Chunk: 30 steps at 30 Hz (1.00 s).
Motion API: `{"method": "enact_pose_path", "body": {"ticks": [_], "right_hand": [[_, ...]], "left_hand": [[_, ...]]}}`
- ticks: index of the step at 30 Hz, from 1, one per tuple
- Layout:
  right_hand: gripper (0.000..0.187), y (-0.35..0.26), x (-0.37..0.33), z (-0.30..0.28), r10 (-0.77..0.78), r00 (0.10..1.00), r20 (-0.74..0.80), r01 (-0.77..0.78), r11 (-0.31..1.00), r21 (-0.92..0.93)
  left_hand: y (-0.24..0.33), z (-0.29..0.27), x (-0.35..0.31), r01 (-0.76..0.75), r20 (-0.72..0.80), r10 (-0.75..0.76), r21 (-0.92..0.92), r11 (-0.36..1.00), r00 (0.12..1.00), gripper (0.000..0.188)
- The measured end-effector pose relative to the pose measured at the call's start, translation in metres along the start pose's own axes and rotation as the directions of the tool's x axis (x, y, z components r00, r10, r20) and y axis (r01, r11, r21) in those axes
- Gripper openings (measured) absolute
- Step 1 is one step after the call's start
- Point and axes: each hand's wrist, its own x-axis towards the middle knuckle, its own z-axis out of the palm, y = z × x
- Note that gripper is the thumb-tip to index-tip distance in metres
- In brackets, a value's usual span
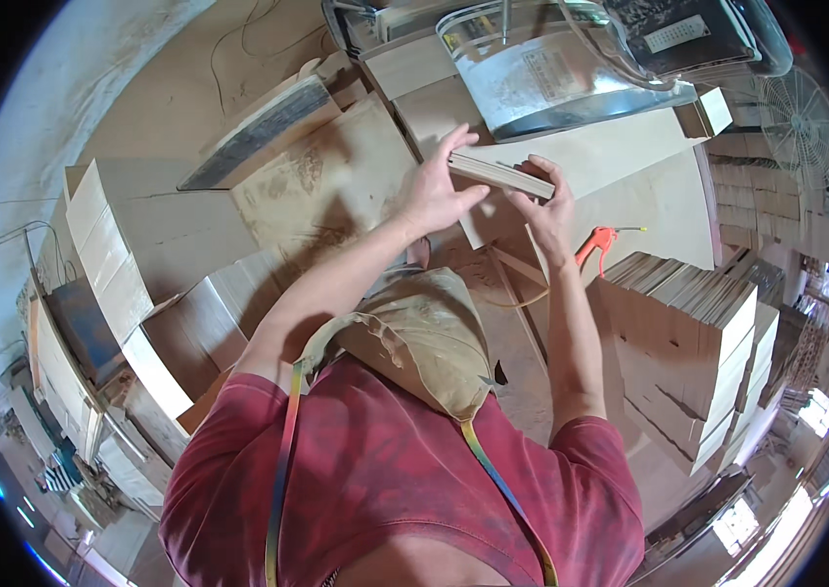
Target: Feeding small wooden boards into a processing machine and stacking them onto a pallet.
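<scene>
A small stack of thin wooden boards (500,175) is held up over the machine table. My right hand (551,207) grips its right end, thumb on the near side and fingers round the far side. At the stack's left end, my left hand (434,191) rests with the palm against the edges, its fingers and thumb stretched apart. Beneath both hands lies the pale worktable (620,161). Close to my right forearm is an orange air blow gun (596,245) with a hose.
Tall stacks of thin boards (673,333) stand at right. A metal-cased machine (556,83) sits ahead, and a fan (802,125) is at the far right. To the left are a dark-edged curved block (263,132) and an open cardboard box (194,333). My tan apron (424,333) hangs in front.
</scene>
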Motion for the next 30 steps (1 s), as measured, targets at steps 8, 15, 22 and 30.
{"method": "enact_pose_path", "body": {"ticks": [8, 15, 22, 30], "right_hand": [[0.051, 0.027, -0.014, 0.021, -0.099, 0.995, -0.024, 0.100, 0.994, 0.035], [0.035, -0.036, -0.008, 0.046, -0.035, 0.916, 0.400, 0.052, 0.998, -0.033], [0.037, -0.077, 0.007, 0.125, 0.126, 0.628, 0.768, -0.107, 0.991, -0.074], [0.036, -0.080, -0.001, 0.278, 0.269, 0.191, 0.944, -0.212, 0.950, -0.227]], "left_hand": [[-0.019, -0.005, 0.005, 0.080, -0.128, -0.110, -0.215, 0.973, 0.986, 0.044], [-0.009, -0.056, -0.058, 0.215, -0.271, -0.406, -0.534, 0.818, 0.873, 0.034], [0.063, -0.105, -0.196, 0.328, -0.344, -0.598, -0.591, 0.737, 0.724, 0.034], [0.067, -0.094, -0.300, 0.093, -0.586, -0.730, -0.754, 0.650, 0.351, 0.031]]}}
